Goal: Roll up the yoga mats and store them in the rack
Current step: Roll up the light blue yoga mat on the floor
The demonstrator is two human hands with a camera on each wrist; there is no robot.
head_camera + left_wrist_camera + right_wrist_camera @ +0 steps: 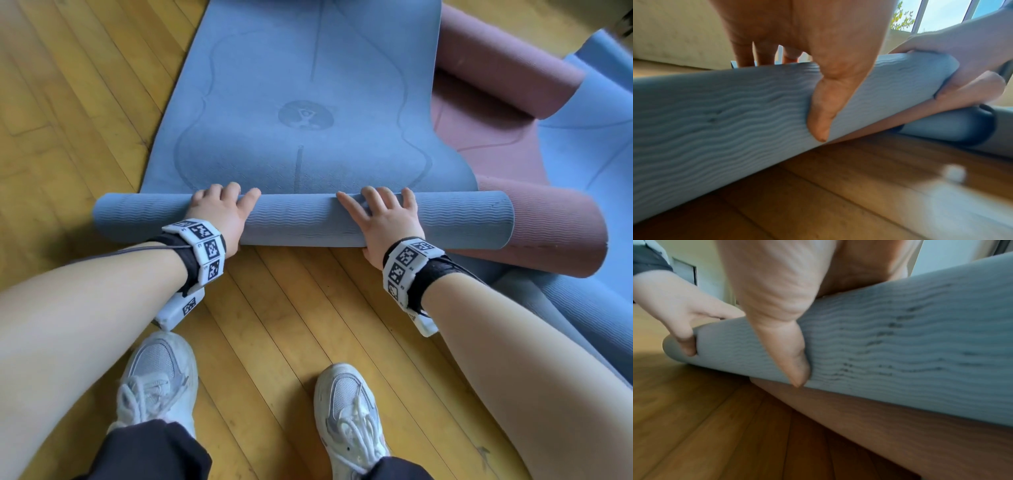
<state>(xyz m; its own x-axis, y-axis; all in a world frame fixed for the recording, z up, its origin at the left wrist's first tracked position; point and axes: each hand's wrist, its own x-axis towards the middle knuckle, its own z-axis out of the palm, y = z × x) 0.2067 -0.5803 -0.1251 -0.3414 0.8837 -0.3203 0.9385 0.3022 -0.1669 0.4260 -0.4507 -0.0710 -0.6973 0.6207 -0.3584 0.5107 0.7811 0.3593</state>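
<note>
- Blue mat lies on the floor, its near end already wound into a roll at 6 o'clock; most is still flat toward 12.
- Left hand and right hand both curl over the roll, thumbs beneath.
- Pink mat at 2 o'clock is unrolled; no rack is in view.
</note>
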